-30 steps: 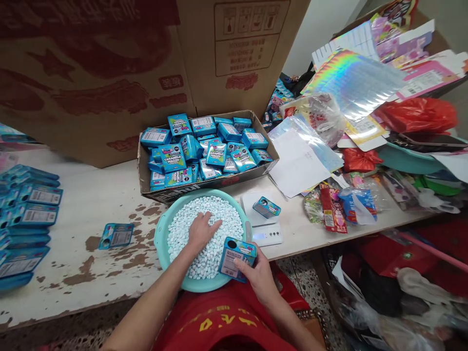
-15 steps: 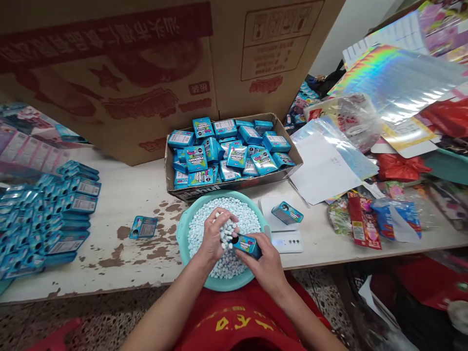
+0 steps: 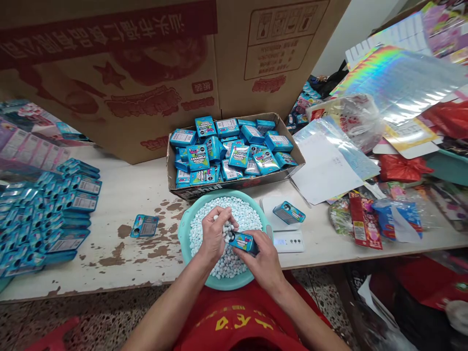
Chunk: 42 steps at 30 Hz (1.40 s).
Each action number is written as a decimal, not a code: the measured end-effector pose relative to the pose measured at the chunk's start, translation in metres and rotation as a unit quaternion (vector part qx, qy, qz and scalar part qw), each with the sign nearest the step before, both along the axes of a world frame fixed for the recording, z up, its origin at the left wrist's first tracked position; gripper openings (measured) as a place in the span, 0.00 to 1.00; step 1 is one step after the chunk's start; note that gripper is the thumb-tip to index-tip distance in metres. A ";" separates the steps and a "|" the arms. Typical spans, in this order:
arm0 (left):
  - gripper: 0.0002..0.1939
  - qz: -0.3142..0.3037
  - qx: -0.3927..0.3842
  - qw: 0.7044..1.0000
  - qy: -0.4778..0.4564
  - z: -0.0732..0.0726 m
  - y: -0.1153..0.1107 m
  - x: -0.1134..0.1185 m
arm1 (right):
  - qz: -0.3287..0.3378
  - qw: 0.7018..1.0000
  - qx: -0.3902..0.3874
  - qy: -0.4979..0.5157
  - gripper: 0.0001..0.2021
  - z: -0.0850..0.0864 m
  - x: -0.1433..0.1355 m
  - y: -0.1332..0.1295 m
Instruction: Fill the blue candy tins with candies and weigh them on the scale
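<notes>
My left hand (image 3: 214, 233) is cupped over a teal bowl (image 3: 185, 233) full of small white candies (image 3: 248, 218), with a handful of them in its fingers at the open end of a small blue box (image 3: 243, 242). My right hand (image 3: 263, 261) grips that box, tilted on its side above the bowl. Behind the bowl a shallow cardboard tray (image 3: 290, 142) holds several filled blue boxes (image 3: 226, 148). Another blue box (image 3: 288, 212) lies on a small white scale (image 3: 289, 240) to the right of the bowl.
Flat blue box blanks (image 3: 47, 214) are stacked at the left, and one (image 3: 145, 226) lies alone on the worn white table (image 3: 120, 195). A large cardboard carton (image 3: 146, 68) stands behind. Papers, holographic sheets (image 3: 398, 78) and plastic bags crowd the right side.
My left hand scooped candies out of the bowl and rose to the box's opening. My right hand brought the box in over the bowl and tipped it sideways. The view shifted left.
</notes>
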<state>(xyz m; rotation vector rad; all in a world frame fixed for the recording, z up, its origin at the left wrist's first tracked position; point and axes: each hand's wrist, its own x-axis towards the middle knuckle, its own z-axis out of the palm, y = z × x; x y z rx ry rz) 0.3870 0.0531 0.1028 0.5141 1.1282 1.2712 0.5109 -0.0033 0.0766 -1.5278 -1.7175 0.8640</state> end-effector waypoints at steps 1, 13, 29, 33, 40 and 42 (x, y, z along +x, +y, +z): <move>0.12 -0.002 0.002 1.000 0.009 0.000 0.000 0.000 | 0.000 1.000 -0.002 -0.001 0.14 0.000 0.000 0.001; 0.10 0.009 0.027 0.996 0.081 -0.001 0.004 0.002 | -0.008 1.000 -0.003 -0.011 0.13 0.004 0.000 0.006; 0.11 -0.047 0.009 0.998 0.041 0.000 -0.002 0.007 | -0.035 0.999 -0.003 0.016 0.12 0.000 0.001 0.007; 0.10 -0.058 0.030 0.998 0.027 0.005 0.000 0.004 | -0.045 0.997 -0.007 0.062 0.13 0.004 0.006 0.004; 0.09 -0.112 0.124 0.916 0.365 -0.066 0.038 -0.003 | -0.082 0.986 -0.019 0.141 0.16 0.009 0.027 -0.011; 0.10 -0.235 0.168 0.827 0.483 -0.089 0.042 0.002 | -0.095 0.986 -0.025 0.134 0.15 0.007 0.033 -0.015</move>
